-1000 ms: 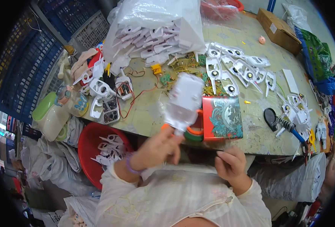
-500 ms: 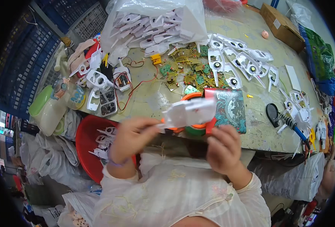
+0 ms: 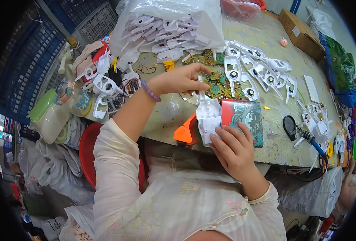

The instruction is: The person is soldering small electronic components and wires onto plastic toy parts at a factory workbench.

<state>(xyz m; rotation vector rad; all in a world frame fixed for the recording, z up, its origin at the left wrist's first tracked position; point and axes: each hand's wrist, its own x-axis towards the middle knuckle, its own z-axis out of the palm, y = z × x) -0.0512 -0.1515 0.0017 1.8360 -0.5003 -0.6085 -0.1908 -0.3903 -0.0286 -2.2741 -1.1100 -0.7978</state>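
Observation:
A white plastic casing (image 3: pixel 209 114) lies between my hands over the near table edge, its narrow handle pointing away from me. My left hand (image 3: pixel 182 80) reaches across the table and pinches the handle between thumb and fingers. At the casing's wide near end, my right hand (image 3: pixel 236 150) grips it, fingers on top and thumb hidden. Below and left of the casing is an orange tape dispenser-like object (image 3: pixel 184 130), partly covered. A red and teal patterned box (image 3: pixel 246 120) sits beside my right fingers. Just past my left hand spreads a pile of green circuit boards with wires (image 3: pixel 218 85).
Several white casings with round black parts (image 3: pixel 270 78) lie at the far right. A clear bag of white casings (image 3: pixel 166 34) stands at the back. Nearer right are a magnifier-like black ring (image 3: pixel 289 125) and a blue-handled tool (image 3: pixel 319 145). A red basin (image 3: pixel 88 150) stands lower left.
The casing has turned from lying sideways to pointing away from me. My left hand has moved forward and right with its handle; my right hand has closed on the wide end.

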